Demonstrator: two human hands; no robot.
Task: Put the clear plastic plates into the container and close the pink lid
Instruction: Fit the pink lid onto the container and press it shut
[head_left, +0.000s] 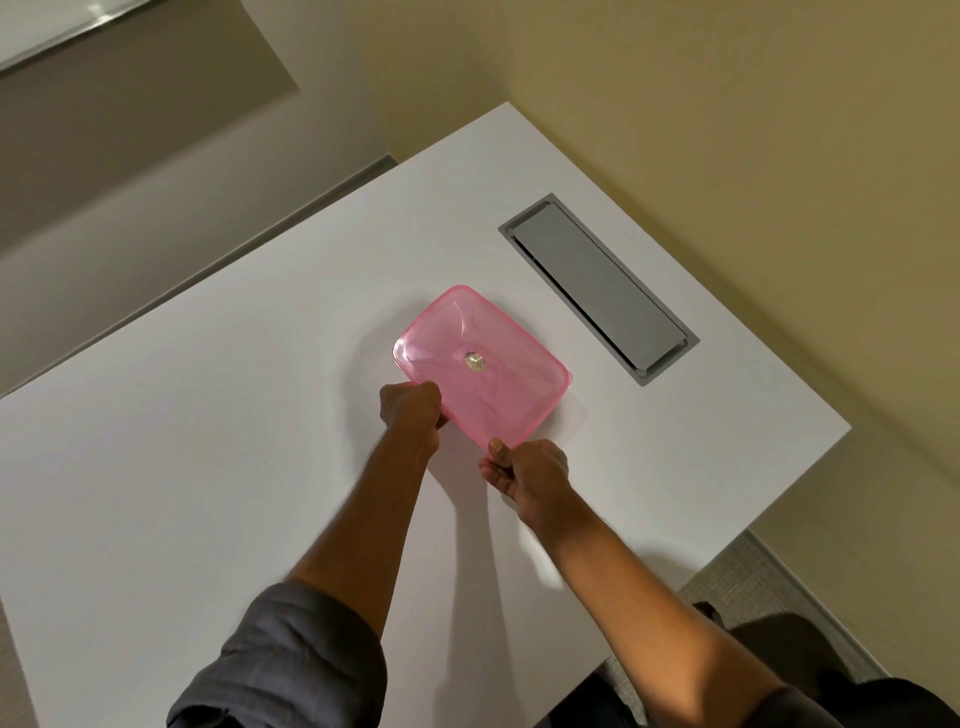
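The pink lid (480, 366) is sitting over the container near the middle of the white table (208, 415), its long side running from about ten o'clock to four o'clock. A small round silvery knob (475, 362) is showing at the lid's centre. The container underneath and any plates inside are too hidden by the pink plastic to make out.

The left hand (411, 410) is curling closed around the lid's near corner at seven o'clock, fingers tucked under the edge. The right hand (524, 475) is gripping the near corner at five o'clock, thumb pressing on top of the rim and the other fingers folding beneath.

A grey metal cable hatch (597, 288) is lying flush in the table at two o'clock from the lid, well apart from it. A rolled grey sleeve (291, 670) is covering the left upper arm.
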